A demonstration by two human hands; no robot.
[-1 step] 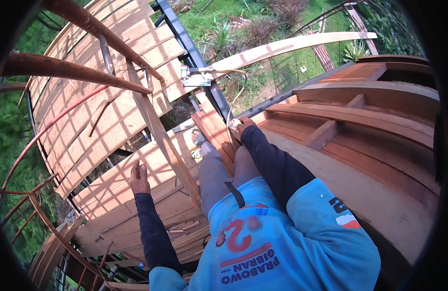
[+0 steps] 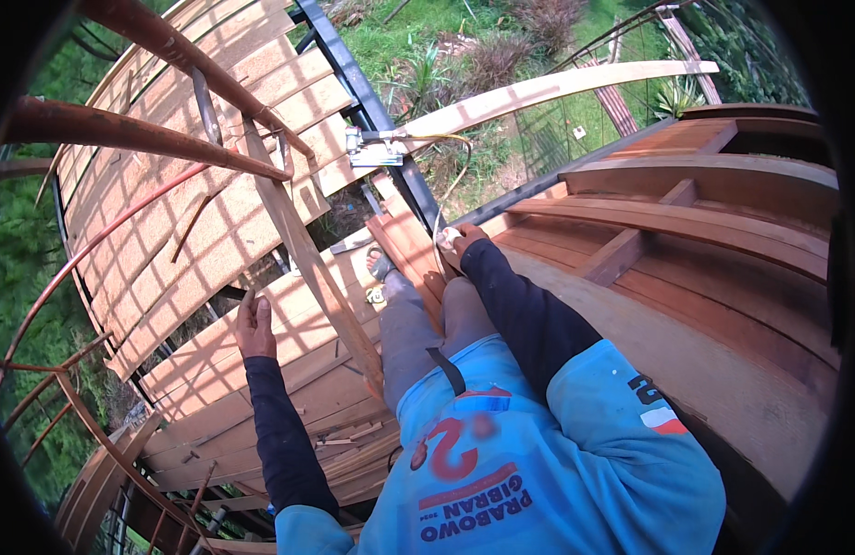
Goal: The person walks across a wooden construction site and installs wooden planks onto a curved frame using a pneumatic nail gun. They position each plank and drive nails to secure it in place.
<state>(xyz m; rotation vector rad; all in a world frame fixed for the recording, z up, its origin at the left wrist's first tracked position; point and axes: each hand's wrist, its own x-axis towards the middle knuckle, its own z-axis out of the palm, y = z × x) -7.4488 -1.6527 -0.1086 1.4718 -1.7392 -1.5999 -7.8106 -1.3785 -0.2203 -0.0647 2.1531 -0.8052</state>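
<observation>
My left hand (image 2: 254,326) is held out over the wooden planks (image 2: 289,310) to the left, fingers stretched, nothing in it. Close to my right knee, my right hand (image 2: 466,240) is closed round a small whitish object (image 2: 446,238) whose kind is unclear. A pale air hose (image 2: 463,168) passes right by that hand. It leads up to a silver nail gun (image 2: 376,150), which rests across the dark metal beam (image 2: 411,176). Reddish boards (image 2: 411,254) lie between my foot and my right hand.
Rusty scaffold pipes (image 2: 141,131) cross the upper left, and an upright timber (image 2: 307,254) rises left of my legs. A yellow-black tape measure (image 2: 375,295) lies near my foot. Curved wooden framing (image 2: 677,217) fills the right. Grass (image 2: 539,139) shows far below.
My left hand has shifted a little to the left and slightly higher. My right hand, the hose and the nail gun have stayed in place.
</observation>
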